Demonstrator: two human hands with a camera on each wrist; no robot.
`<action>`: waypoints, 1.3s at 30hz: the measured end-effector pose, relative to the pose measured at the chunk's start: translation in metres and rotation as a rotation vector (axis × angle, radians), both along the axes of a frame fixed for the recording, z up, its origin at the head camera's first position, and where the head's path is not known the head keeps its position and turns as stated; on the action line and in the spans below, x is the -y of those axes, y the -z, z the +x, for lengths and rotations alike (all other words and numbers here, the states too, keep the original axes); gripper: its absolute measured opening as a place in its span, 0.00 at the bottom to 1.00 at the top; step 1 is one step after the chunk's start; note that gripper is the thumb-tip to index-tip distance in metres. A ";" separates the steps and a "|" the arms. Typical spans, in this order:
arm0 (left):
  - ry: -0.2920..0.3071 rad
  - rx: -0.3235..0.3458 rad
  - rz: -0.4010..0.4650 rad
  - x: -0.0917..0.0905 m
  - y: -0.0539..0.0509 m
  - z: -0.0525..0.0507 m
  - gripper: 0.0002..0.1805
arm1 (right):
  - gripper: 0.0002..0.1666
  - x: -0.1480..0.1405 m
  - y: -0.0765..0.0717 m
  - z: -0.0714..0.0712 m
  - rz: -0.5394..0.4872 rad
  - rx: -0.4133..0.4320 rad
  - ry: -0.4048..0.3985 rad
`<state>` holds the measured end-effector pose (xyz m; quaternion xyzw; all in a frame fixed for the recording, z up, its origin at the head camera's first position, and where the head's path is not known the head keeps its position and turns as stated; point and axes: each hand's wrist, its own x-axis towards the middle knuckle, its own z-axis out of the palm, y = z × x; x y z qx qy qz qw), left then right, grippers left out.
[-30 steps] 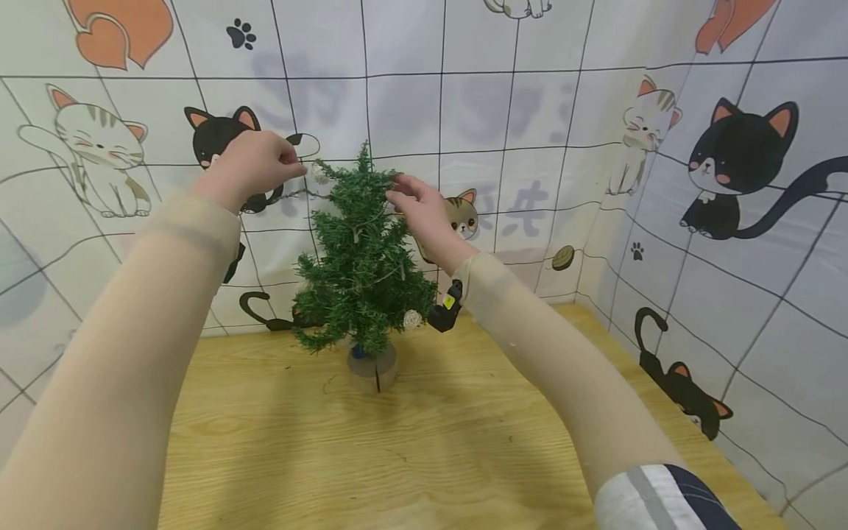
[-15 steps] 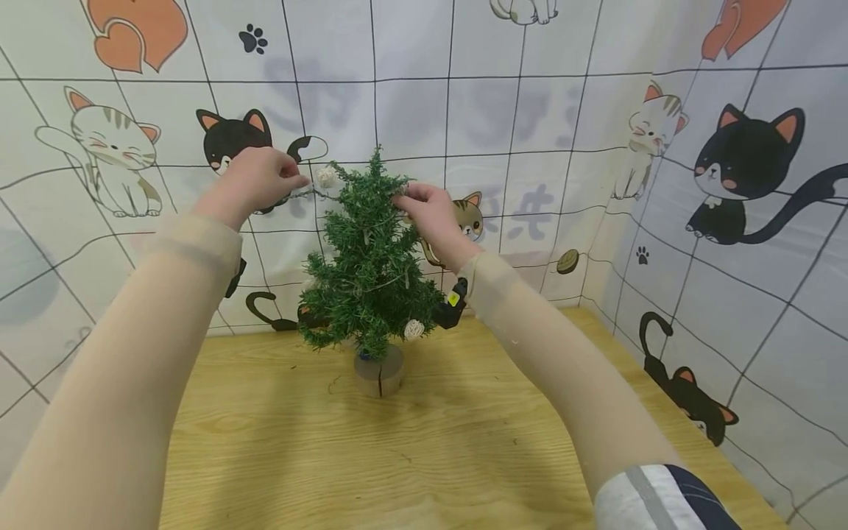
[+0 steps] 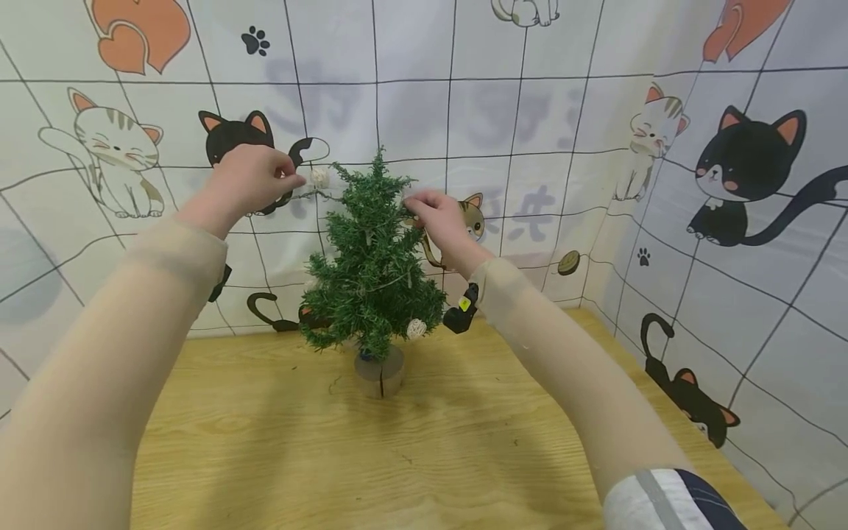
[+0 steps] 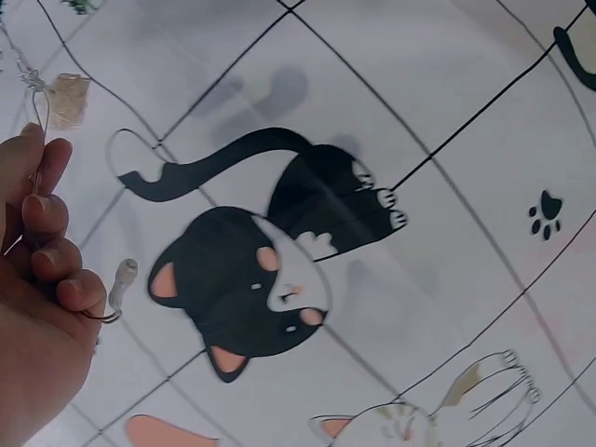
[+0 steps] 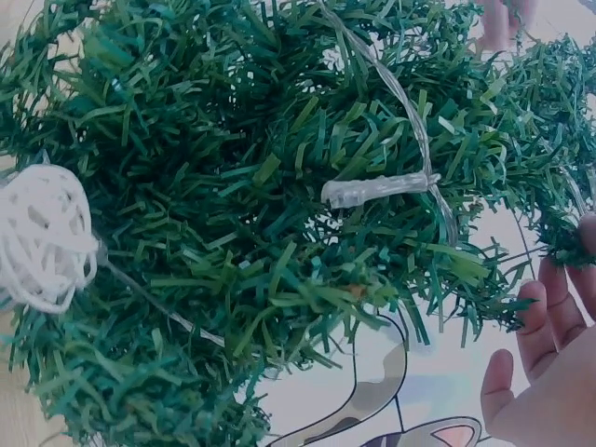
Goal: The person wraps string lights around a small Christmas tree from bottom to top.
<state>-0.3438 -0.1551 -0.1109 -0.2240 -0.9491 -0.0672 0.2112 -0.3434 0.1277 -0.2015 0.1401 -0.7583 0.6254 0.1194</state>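
A small green artificial Christmas tree (image 3: 371, 250) stands upright on a round wooden base (image 3: 380, 372). At its upper left, my left hand (image 3: 248, 180) grips a clear string-light wire (image 4: 37, 102); a small bulb (image 4: 124, 275) sticks out beside the curled fingers. That wire runs across to the tree, with a pale woven ball (image 3: 319, 178) near it. My right hand (image 3: 440, 221) is at the upper right side, thumb and forefinger pinching a branch tip (image 5: 566, 244). More wire (image 5: 410, 112) with a bulb (image 5: 372, 190) crosses the branches. A white woven ball (image 5: 45, 237) sits lower down.
The tree stands on a wood-grain table (image 3: 331, 456) near its back edge. Behind and to the right hangs a white gridded cloth (image 3: 503, 44) printed with cats. A black wrist camera (image 3: 461, 309) sits below the right wrist.
My right thumb and forefinger have come together at the branch. Within the last half second, the left hand and the upper ball have shifted slightly left, the right hand slightly right and down.
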 end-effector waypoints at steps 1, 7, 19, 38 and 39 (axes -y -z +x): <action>0.007 -0.002 -0.011 -0.001 -0.002 0.005 0.17 | 0.19 -0.001 0.000 0.001 0.012 -0.002 0.000; 0.044 -0.012 -0.063 -0.012 -0.011 0.035 0.17 | 0.22 -0.007 0.000 0.005 0.041 -0.024 0.005; 0.091 0.004 -0.033 -0.039 -0.021 0.060 0.20 | 0.14 -0.006 -0.016 0.022 0.105 -0.343 0.132; 0.161 0.201 0.140 -0.077 -0.034 0.069 0.21 | 0.16 0.028 -0.070 0.032 0.305 -0.360 -0.084; 0.163 0.193 0.139 -0.078 -0.035 0.070 0.21 | 0.15 0.027 -0.071 0.031 0.288 -0.354 -0.086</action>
